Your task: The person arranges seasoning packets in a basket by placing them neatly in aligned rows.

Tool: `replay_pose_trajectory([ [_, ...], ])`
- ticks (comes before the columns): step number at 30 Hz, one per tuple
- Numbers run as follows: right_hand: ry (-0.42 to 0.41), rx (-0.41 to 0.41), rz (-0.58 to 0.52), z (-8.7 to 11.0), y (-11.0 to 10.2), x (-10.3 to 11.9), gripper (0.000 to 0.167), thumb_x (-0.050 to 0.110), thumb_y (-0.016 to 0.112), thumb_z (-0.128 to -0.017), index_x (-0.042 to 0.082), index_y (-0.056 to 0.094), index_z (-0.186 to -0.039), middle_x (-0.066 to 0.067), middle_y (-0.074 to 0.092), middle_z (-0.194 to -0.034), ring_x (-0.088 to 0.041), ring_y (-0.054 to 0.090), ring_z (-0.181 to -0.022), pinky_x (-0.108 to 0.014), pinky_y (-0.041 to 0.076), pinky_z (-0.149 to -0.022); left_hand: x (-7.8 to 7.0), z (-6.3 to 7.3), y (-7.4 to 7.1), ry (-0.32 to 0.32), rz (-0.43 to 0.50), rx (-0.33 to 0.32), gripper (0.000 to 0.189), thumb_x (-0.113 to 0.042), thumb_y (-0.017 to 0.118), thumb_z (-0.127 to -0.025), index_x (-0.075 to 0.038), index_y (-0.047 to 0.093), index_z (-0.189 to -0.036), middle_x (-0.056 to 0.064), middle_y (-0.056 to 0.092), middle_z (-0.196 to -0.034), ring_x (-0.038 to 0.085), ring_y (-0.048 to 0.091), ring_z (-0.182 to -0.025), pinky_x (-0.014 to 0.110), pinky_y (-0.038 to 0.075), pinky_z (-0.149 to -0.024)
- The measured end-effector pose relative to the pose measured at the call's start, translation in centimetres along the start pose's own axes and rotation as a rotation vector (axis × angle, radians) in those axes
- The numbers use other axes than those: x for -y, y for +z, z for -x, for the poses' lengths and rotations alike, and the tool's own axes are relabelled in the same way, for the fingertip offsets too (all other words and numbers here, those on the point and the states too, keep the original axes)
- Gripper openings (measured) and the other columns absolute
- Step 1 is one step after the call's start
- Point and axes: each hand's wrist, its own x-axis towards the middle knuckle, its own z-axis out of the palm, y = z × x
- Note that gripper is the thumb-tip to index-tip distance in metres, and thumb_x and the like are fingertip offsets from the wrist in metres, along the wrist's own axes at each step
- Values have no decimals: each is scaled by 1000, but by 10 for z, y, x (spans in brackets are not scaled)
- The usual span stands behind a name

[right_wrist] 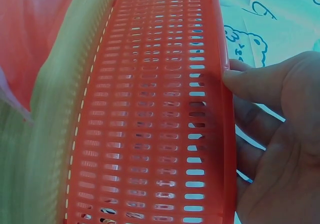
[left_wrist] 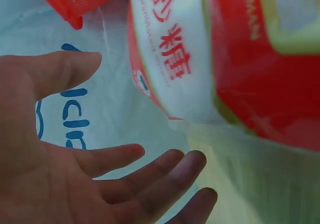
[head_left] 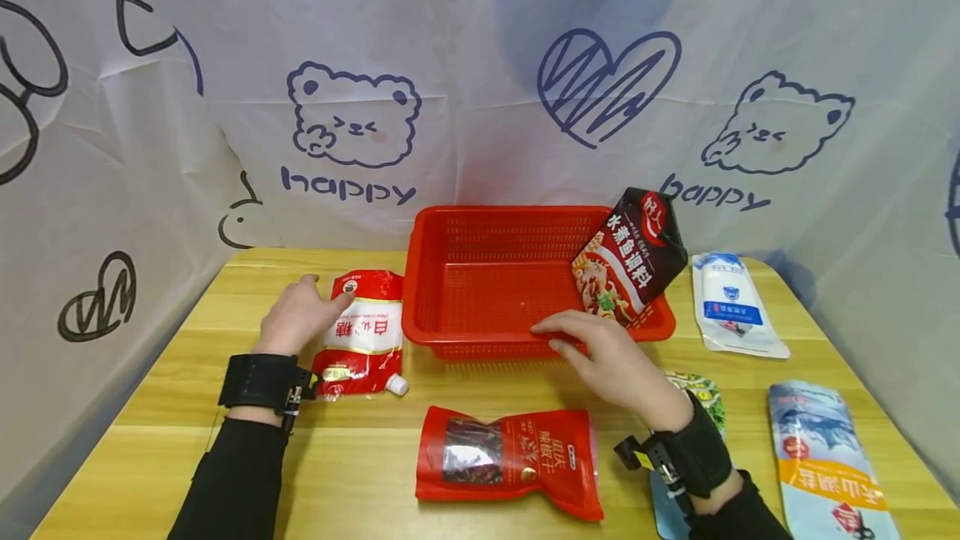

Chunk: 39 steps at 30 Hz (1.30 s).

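Observation:
A red plastic basket [head_left: 480,338] stands at the back middle of the table. My right hand [head_left: 600,352] holds its front rim, and in the right wrist view the thumb [right_wrist: 255,86] lies outside with the fingers behind the rim. A black seasoning packet [head_left: 633,261] leans in the basket's right end. My left hand [head_left: 300,315] is beside a red and white sugar pouch [head_left: 367,332] with a white cap. In the left wrist view, the fingers are spread and hold nothing, apart from the pouch [left_wrist: 175,53].
A red bag of dried chillies [head_left: 510,457] lies in front of the basket. At the right are a white salt packet [head_left: 735,302] and a blue and orange salt pouch [head_left: 828,457]. A green packet [head_left: 705,398] is partly hidden under my right wrist. A printed curtain [head_left: 480,65] hangs behind.

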Motion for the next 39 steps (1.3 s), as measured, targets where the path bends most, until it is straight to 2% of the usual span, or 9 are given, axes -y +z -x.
replay_pose_trajectory([
  [3, 2, 3, 0, 0, 0, 1, 29, 5, 70, -98, 16, 74, -125, 3, 73, -122, -21, 68, -116, -48, 54, -101, 1, -1, 4, -1, -8, 35, 88, -51, 56, -101, 12, 27, -156, 41, 37, -152, 56, 43, -135, 71, 39, -107],
  [6, 4, 4, 4, 0, 1, 1, 29, 5, 69, -99, 16, 74, -125, 2, 73, -122, -21, 68, -116, -48, 54, -101, 2, -3, 8, 0, -5, 57, 87, -48, 59, -100, 13, 29, -155, 39, 43, -148, 52, 49, -126, 68, 44, -104],
  [10, 6, 8, 12, -1, 1, 1, 29, 4, 68, -99, 16, 73, -125, 2, 73, -123, -22, 67, -116, -49, 54, -102, 1, -3, 15, 7, -25, 64, 83, -47, 65, -98, 14, 39, -148, 34, 56, -131, 44, 57, -107, 56, 54, -91],
  [13, 8, 11, 15, -1, 1, 1, 29, 3, 68, -99, 16, 73, -125, 1, 73, -123, -22, 67, -116, -49, 53, -102, 1, -3, 18, 9, -32, 51, 79, -46, 68, -96, 15, 45, -140, 31, 60, -120, 40, 60, -99, 48, 55, -82],
  [21, 7, 5, 27, -1, 2, 2, 28, 4, 68, -99, 15, 72, -125, 0, 73, -123, -23, 67, -116, -49, 54, -102, 2, -4, 22, -21, 75, 48, 62, -38, 72, -97, 12, 52, -128, 23, 62, -104, 36, 62, -92, 39, 55, -76],
  [25, 12, 0, 24, -1, 3, 2, 27, 4, 69, -99, 14, 72, -124, 0, 73, -122, -22, 68, -115, -48, 54, -101, 0, -5, 22, -28, 106, 46, 63, -33, 74, -96, 14, 49, -130, 26, 61, -107, 37, 61, -94, 40, 56, -78],
  [31, 16, -4, 19, 0, 3, 2, 28, 3, 69, -99, 14, 72, -124, 1, 73, -121, -22, 68, -114, -48, 54, -101, -2, -7, 23, -12, 119, 6, 68, -27, 75, -96, 17, 40, -135, 31, 56, -113, 40, 57, -97, 43, 52, -82],
  [39, 17, -5, 23, 0, 5, 2, 27, 3, 67, -99, 15, 72, -124, 1, 73, -122, -22, 67, -116, -49, 53, -102, -1, -7, 20, 4, 178, -19, 75, -18, 65, -101, 14, 23, -154, 38, 49, -138, 46, 53, -113, 59, 50, -100],
])
